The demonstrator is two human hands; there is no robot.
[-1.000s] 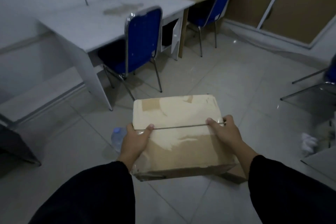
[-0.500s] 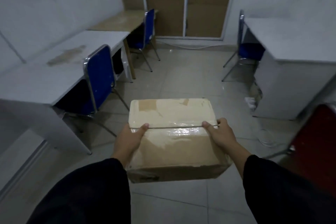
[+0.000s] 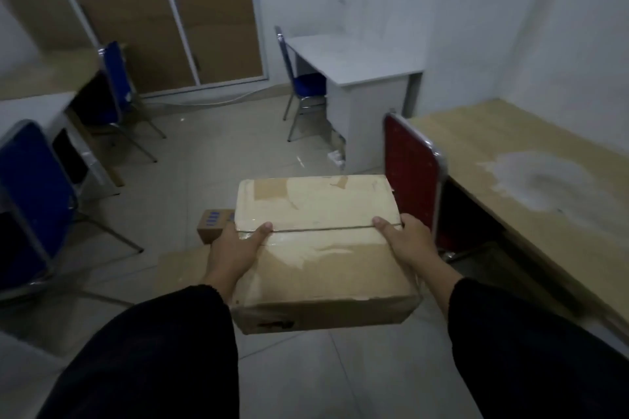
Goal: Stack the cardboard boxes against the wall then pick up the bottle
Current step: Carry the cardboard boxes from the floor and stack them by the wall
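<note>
A taped cardboard box (image 3: 316,241) is being carried above the floor, gripped at its sides by the left hand (image 3: 235,248) and right hand (image 3: 408,241). With the turn rightward, the bottle is no longer being shown. A small printed box (image 3: 214,226) and a larger floor box (image 3: 180,265) are being approached, probably for stacking.

Pale tiled floor (image 3: 218,153) lies open ahead between blue padded chair (image 3: 34,201) and red-backed metal chair (image 3: 410,177); small brown cardboard box (image 3: 212,228) sits on it.

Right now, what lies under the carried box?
Below the carried box, held by left hand and right hand, peek a small blue-printed carton and a wider cardboard box; their remainders are covered.
</note>
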